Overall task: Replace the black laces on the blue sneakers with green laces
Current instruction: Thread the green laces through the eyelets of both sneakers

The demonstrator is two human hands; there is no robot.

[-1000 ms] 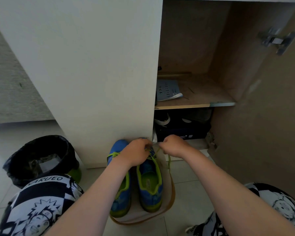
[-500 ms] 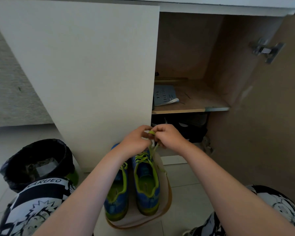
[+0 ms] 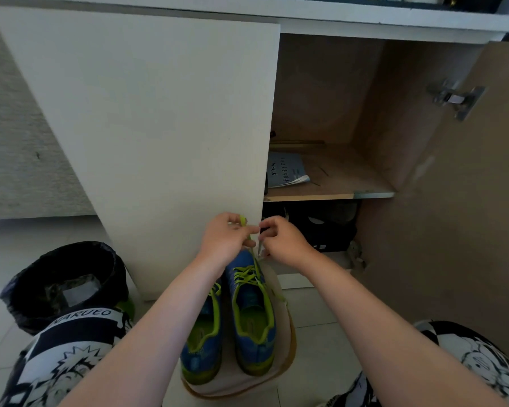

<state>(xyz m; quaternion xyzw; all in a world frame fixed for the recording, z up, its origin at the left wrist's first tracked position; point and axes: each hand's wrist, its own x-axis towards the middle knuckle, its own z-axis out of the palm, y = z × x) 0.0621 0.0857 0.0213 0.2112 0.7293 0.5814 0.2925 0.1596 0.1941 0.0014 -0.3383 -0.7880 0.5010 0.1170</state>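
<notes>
Fingers [image 3: 236,227] of the left hand [image 3: 222,240] pinch the end of a green lace [image 3: 242,220]; the right hand [image 3: 282,242] pinches a thin strand just beside it.
Both hands are held close together above the toe end of the right one of the two blue sneakers [image 3: 254,324], with the fingers curled and the thumbs pressed against the forefingers. The lace runs down from the hands to this sneaker, where green crossings lie over the tongue. The other sneaker stands just beside it on the left, partly hidden by the left forearm, and it also shows green lace. Both sneakers stand on a beige mat [image 3: 284,373] on the tiled floor [image 3: 315,333], with their toes toward a white cabinet door [image 3: 159,127]. To the right the cabinet is open: a booklet [image 3: 285,170] lies on the wooden shelf [image 3: 341,174], and dark shoes [image 3: 321,227] stand below it. A bin with a black bag [image 3: 65,283] stands at the left.
</notes>
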